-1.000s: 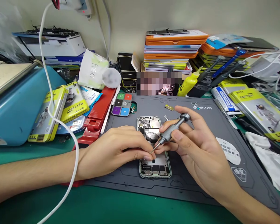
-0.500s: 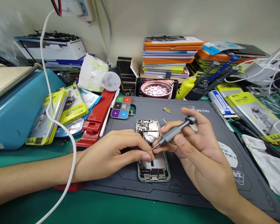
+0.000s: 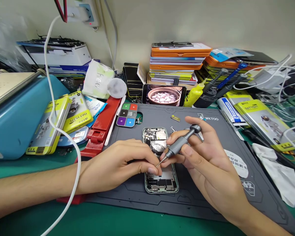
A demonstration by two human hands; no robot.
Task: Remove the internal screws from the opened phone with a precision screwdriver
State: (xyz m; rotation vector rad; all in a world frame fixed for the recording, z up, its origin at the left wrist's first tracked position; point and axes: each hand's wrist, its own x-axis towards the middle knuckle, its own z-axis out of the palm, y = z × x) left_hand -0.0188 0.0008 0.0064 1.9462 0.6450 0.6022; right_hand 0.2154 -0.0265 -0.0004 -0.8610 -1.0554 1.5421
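Observation:
An opened phone (image 3: 161,182) with its inner parts bare lies on a dark grey mat (image 3: 127,170). My right hand (image 3: 201,160) grips a grey screwdriver (image 3: 178,145), its thin tip slanting down to the left. Over the middle of the phone, my left hand (image 3: 127,162) has its thumb and forefinger pinched together at the screwdriver's tip. Whatever lies between those fingertips is too small to make out. Both hands hide part of the phone's middle.
Behind the mat a lit phone (image 3: 164,95) leans beside a yellow bottle (image 3: 194,94). A coloured organizer (image 3: 126,114) and a red clamp (image 3: 100,131) stand left. A white cable (image 3: 76,164) hangs over my left forearm. Battery packs (image 3: 263,121) lie right.
The screwdriver's handle has tilted slightly left and down in my right hand. My left hand keeps its pinch at the tip. The whole view has shifted slightly.

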